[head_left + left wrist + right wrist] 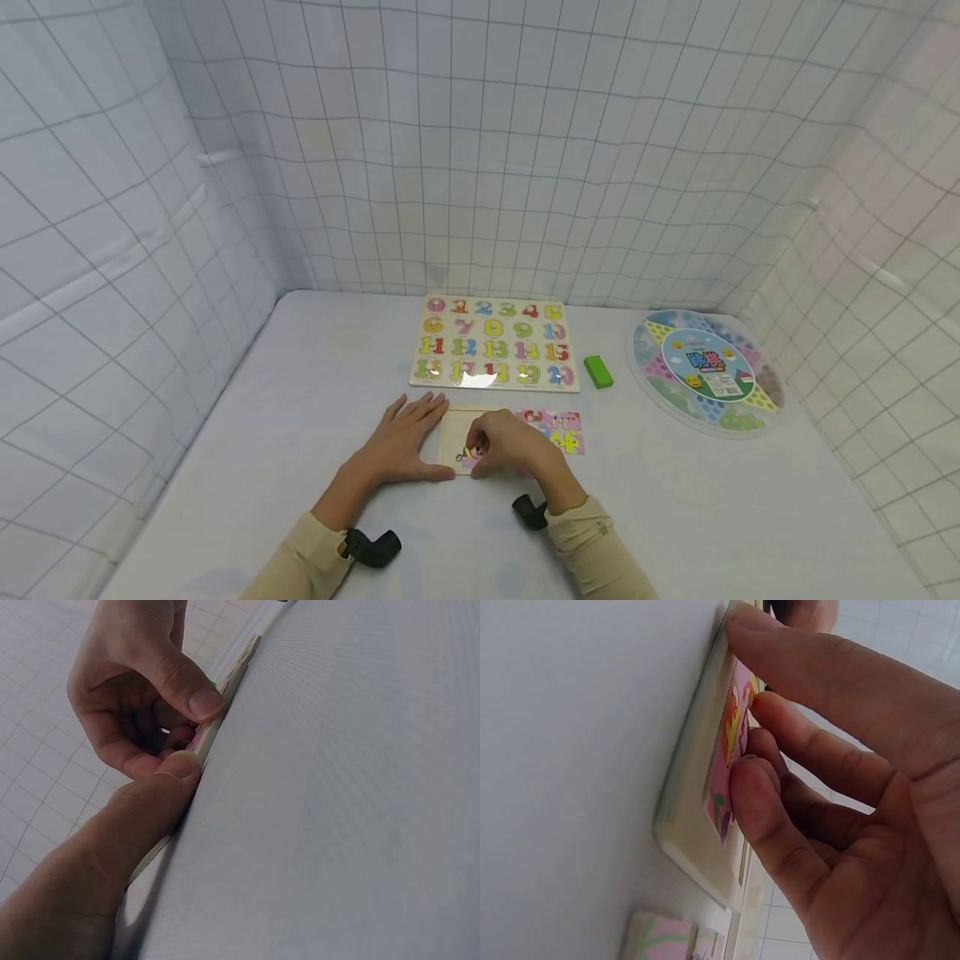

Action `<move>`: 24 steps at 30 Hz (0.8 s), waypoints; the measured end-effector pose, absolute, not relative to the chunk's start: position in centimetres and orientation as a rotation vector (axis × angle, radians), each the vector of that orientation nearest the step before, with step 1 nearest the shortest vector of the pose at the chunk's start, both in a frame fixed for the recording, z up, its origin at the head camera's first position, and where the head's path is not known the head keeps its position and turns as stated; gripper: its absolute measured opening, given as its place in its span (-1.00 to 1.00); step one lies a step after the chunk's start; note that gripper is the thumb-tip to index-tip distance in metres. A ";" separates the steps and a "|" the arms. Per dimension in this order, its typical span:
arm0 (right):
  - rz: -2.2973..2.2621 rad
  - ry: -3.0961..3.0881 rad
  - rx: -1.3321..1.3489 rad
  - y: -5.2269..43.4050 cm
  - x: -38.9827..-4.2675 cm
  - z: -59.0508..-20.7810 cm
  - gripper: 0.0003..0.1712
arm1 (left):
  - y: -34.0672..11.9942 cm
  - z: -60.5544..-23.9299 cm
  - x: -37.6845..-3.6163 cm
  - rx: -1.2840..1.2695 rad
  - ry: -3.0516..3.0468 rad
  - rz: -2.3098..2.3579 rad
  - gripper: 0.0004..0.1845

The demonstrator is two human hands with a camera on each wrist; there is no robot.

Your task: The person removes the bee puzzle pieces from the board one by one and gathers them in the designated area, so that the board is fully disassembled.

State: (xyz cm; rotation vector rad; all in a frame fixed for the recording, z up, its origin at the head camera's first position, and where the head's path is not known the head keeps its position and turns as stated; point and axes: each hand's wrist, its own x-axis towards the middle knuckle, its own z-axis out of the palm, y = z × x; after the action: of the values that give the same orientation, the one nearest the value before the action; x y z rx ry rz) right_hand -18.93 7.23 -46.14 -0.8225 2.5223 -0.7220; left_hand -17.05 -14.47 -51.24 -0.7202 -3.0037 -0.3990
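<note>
A pale wooden puzzle frame (447, 433) lies flat on the table, with pink and yellow jigsaw pieces (722, 769) inside it. My left hand (403, 442) rests spread along the frame's left side. Its thumb (178, 765) touches the near edge. Over the frame, my right hand (510, 442) has its fingers curled, holding a puzzle piece (472, 455) at the fingertips near the lower edge. The right thumb (754, 616) reaches the frame's rim. Part of the frame is hidden under this hand. Several more jigsaw pieces (572, 432) lie together just right of the frame.
Behind the frame lies a wooden number board (495, 390) with coloured numerals. To its right is a green block (597, 372). A round, plastic-wrapped game board (705, 371) lies farther right. Grid-patterned white cloth walls (495, 167) enclose the table's back and sides.
</note>
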 end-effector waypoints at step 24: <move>-0.788 2.496 -0.849 7.7 -19.2 -46.2 -0.74 | -14.4 -51.2 -17.1 -0.717 -3.007 -0.399 0.20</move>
State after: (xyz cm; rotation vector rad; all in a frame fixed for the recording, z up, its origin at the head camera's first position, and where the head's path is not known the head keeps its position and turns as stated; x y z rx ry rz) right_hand -19.22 7.74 -46.16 -0.8489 2.4956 -0.7881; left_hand -17.06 -14.42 -51.24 -0.7168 -3.0066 -0.3989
